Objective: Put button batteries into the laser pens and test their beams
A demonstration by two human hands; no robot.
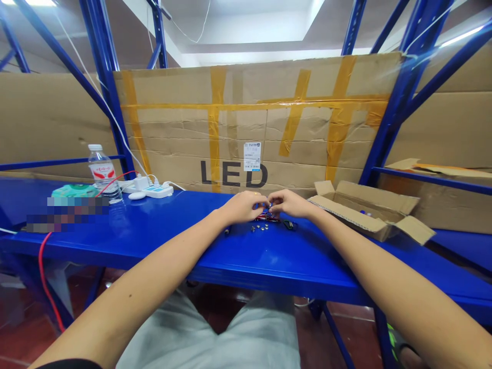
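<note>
Above the blue tabletop (154, 225), my left hand (248, 206) and my right hand (287, 203) meet fingertip to fingertip. Both are closed in a pinch around something small, mostly hidden by the fingers. Just beneath them lies a shiny red, pen-like piece (265, 218), partly covered. Several small round silvery pieces (263, 228) are scattered nearer to me. A small black piece with a loop (289, 224) rests below my right hand, and another little dark piece (227, 231) lies by my left wrist.
An open cardboard box (369, 210) stands on the right. At the left are a water bottle (103, 177), a green packet (73, 191) and a white power strip (157, 190) with cables. A large taped carton (172, 123) stands behind, between blue posts (400, 102).
</note>
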